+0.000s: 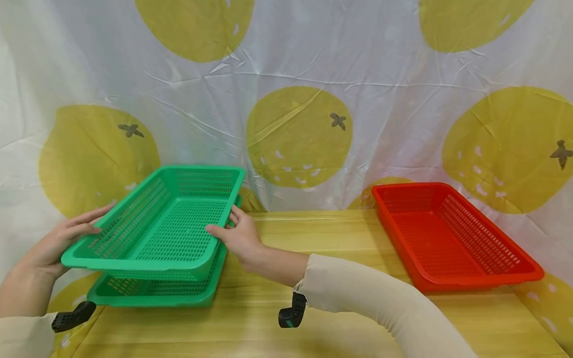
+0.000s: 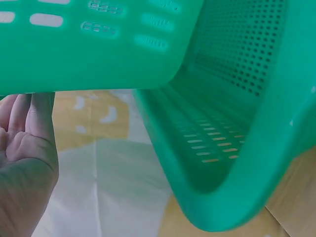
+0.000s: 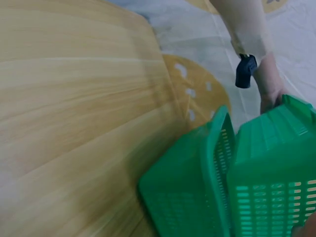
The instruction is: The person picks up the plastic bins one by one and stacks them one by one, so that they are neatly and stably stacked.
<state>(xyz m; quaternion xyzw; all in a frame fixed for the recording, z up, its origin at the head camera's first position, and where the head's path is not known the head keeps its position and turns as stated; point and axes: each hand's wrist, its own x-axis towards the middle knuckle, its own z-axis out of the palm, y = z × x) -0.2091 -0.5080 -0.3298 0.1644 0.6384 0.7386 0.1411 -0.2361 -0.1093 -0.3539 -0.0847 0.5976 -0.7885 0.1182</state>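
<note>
An upper green plastic basket [image 1: 134, 264] is held tilted above a second, lower green basket [image 1: 156, 300], partly inside it. My left hand [image 1: 55, 243] grips its left rim, thumb on top and fingers around the outside. On the opposite side, my right hand [image 1: 241, 237] pinches the right rim, with the thumb over the edge. In the left wrist view a gap shows between the upper basket [image 2: 98, 69] and the lower basket [image 2: 217, 212]. The lower basket stands on the table, its inside mostly hidden by the upper one.
A red plastic basket [image 1: 440, 243] stands at the right of the wooden table [image 1: 313, 238], angled toward the front right. Behind the table hangs a white curtain [image 1: 380, 139] with yellow fruit prints. Each wrist carries a small black camera [image 1: 293, 311].
</note>
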